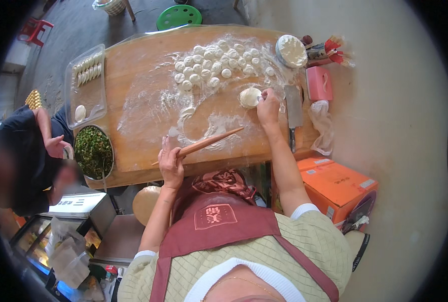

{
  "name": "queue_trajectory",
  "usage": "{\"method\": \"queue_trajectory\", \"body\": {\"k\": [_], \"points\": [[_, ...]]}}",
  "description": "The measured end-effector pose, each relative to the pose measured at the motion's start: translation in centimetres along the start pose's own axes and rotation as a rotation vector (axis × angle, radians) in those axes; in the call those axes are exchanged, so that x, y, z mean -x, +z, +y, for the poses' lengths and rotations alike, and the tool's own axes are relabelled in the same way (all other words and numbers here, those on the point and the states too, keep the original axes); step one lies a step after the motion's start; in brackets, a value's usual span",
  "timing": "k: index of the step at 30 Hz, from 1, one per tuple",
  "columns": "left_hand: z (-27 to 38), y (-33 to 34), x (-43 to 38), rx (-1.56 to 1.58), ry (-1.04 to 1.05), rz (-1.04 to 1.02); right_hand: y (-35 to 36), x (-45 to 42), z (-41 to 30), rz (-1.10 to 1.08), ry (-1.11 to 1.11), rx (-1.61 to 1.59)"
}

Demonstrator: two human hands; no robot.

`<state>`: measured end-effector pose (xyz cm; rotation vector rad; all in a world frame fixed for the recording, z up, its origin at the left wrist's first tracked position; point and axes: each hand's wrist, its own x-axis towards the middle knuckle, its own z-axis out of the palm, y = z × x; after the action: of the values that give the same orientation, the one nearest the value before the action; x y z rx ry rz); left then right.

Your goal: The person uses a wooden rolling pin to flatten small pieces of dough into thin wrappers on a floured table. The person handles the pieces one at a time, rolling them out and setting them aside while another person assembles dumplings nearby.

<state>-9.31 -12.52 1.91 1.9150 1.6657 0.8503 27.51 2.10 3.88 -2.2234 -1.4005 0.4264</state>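
My left hand (170,163) is closed around a tapered wooden rolling pin (205,144) near the board's front edge; the pin slants up to the right. With its fingertips, my right hand (268,104) pinches the edge of a round dough wrapper (251,97), beside or on a small stack of such wrappers; which, I cannot tell. Beyond my hands, many flattened dough pieces (206,64) lie on the floured wooden board (141,139). A cleaver (294,109) rests just right of my right hand, its black handle towards me.
At the left stand a clear plastic tray (105,94) with filled dumplings (88,70) and a bowl of chopped green filling (93,151). Another person (24,158) is beside them. A flour bowl (292,51), pink box (319,83) and plastic bag (321,126) line the right side.
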Motion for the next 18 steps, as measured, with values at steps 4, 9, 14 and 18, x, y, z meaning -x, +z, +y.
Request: {"method": "queue_trajectory", "body": {"k": [4,9,14,18], "points": [[-2.2,-0.6,0.6,-0.008,-0.106,0.031,0.2,0.5,-2.1,-0.011,-0.157,0.195],[-1.9,-1.8,-1.7,0.056,-0.318,0.172,7.3,1.4,-7.4,-0.096,-0.665,0.048],[-2.4,-2.8,-3.7,0.059,-0.340,0.239,12.0,12.3,-9.0,-0.177,-0.597,0.144],[-3.2,-3.6,-3.1,-0.055,-0.314,0.118,10.5,16.8,-8.5,-0.479,-0.409,-0.205]]}}
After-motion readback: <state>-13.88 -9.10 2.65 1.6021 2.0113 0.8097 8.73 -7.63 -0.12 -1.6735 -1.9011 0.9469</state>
